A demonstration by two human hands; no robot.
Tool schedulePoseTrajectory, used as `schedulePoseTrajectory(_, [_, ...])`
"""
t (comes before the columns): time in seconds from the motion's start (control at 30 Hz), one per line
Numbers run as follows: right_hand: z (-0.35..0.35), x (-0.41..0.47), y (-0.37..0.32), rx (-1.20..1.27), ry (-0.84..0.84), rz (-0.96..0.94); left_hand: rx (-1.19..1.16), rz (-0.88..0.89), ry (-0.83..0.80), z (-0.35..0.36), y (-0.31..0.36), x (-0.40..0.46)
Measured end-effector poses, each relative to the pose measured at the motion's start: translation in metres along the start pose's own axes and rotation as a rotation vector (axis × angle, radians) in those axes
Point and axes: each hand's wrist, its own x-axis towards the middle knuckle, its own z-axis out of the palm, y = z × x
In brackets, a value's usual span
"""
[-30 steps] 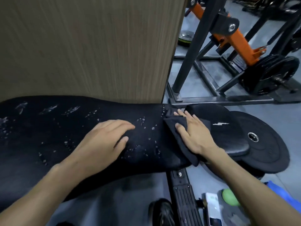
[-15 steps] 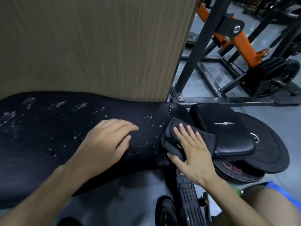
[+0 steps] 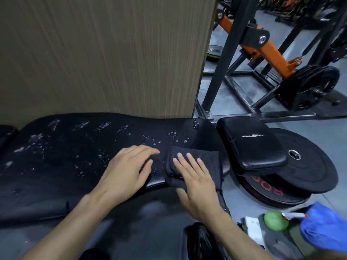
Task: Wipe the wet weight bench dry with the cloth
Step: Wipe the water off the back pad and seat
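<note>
A long black padded weight bench [image 3: 62,169] lies across the view, dotted with water drops over most of its top. A folded black cloth [image 3: 210,162] rests on the bench's right end. My right hand [image 3: 195,177] lies flat on the cloth with fingers spread, pressing it down at the near edge of the pad. Just left of the cloth, my left hand [image 3: 127,169] is palm down on the wet pad, fingers apart, holding nothing. The smaller seat pad [image 3: 251,145] sits to the right of the cloth.
A wood-grain wall panel [image 3: 105,53] stands right behind the bench. Stacked black weight plates [image 3: 308,171] lie on the floor under the seat pad. A black and orange rack [image 3: 262,47] stands beyond. A green ball [image 3: 275,222] and blue fabric [image 3: 326,226] are at lower right.
My right hand has slid the cloth from the gap at the seat pad leftward and toward me along the bench end. The left hand has stayed flat on the pad.
</note>
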Motion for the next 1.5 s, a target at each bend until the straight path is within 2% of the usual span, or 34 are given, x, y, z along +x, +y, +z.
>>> schedulePoseTrajectory(0.07, [-0.011,0.003,0.025,0.032,0.013,0.001,-0.017,-0.019,0.01,-0.002,0.001,-0.002])
schedulePoseTrajectory(0.2, [-0.027,0.005,0.078,0.153,0.205,0.416,-0.03,-0.002,0.042,-0.006,-0.002,-0.009])
schedulePoseTrajectory(0.3, [-0.006,0.007,0.029,0.131,0.285,0.489,-0.038,0.01,0.057,-0.01,-0.007,-0.015])
schedulePoseTrajectory(0.37, [0.018,0.006,-0.027,0.143,0.276,0.346,-0.042,0.007,0.061,-0.014,-0.011,-0.018])
schedulePoseTrajectory(0.43, [0.036,0.0,-0.068,0.106,0.172,0.08,-0.04,0.018,0.071,-0.017,-0.015,-0.017])
schedulePoseTrajectory(0.5, [0.033,0.002,-0.061,0.072,0.116,-0.06,-0.052,0.016,0.084,-0.021,-0.017,-0.015])
schedulePoseTrajectory(0.53, [0.027,0.002,-0.044,0.073,0.123,-0.047,-0.062,0.007,0.094,-0.024,-0.018,-0.015])
schedulePoseTrajectory(0.57, [0.019,0.001,-0.026,0.082,0.145,0.021,-0.074,-0.001,0.103,-0.027,-0.018,-0.015])
schedulePoseTrajectory(0.67, [-0.002,-0.007,0.025,0.145,0.337,0.409,-0.109,-0.015,0.137,-0.036,-0.023,-0.022])
schedulePoseTrajectory(0.73, [0.003,-0.005,0.01,0.17,0.422,0.593,-0.109,-0.03,0.148,-0.04,-0.031,-0.027])
schedulePoseTrajectory(0.77, [0.016,-0.001,-0.014,0.153,0.436,0.598,-0.109,-0.046,0.145,-0.041,-0.036,-0.031])
schedulePoseTrajectory(0.83, [0.043,0.006,-0.078,0.152,0.384,0.409,-0.11,-0.078,0.136,-0.041,-0.047,-0.035])
schedulePoseTrajectory(0.9, [0.063,0.007,-0.134,0.133,0.219,0.117,-0.11,-0.091,0.127,-0.039,-0.056,-0.036])
schedulePoseTrajectory(0.97, [0.061,0.011,-0.138,0.109,0.124,-0.077,-0.104,-0.093,0.111,-0.038,-0.059,-0.036])
schedulePoseTrajectory(1.03, [0.045,0.012,-0.099,0.119,0.113,-0.094,-0.103,-0.106,0.11,-0.038,-0.06,-0.037])
schedulePoseTrajectory(1.07, [0.036,0.01,-0.073,0.12,0.134,-0.031,-0.104,-0.119,0.105,-0.038,-0.06,-0.039])
schedulePoseTrajectory(1.17, [0.004,-0.003,-0.009,0.134,0.301,0.321,-0.1,-0.143,0.102,-0.039,-0.057,-0.044])
schedulePoseTrajectory(1.23, [0.007,-0.002,-0.021,0.133,0.351,0.494,-0.105,-0.155,0.115,-0.04,-0.054,-0.046])
schedulePoseTrajectory(1.3, [0.025,0.001,-0.064,0.11,0.32,0.407,-0.116,-0.163,0.126,-0.04,-0.046,-0.045])
schedulePoseTrajectory(1.4, [0.052,0.0,-0.125,0.086,0.122,-0.002,-0.122,-0.147,0.094,-0.034,-0.024,-0.037])
schedulePoseTrajectory(1.43, [0.051,-0.001,-0.127,0.062,0.074,-0.101,-0.121,-0.141,0.075,-0.032,-0.014,-0.036])
schedulePoseTrajectory(1.5, [0.035,0.001,-0.098,0.056,0.048,-0.163,-0.096,-0.105,0.052,-0.031,0.001,-0.038])
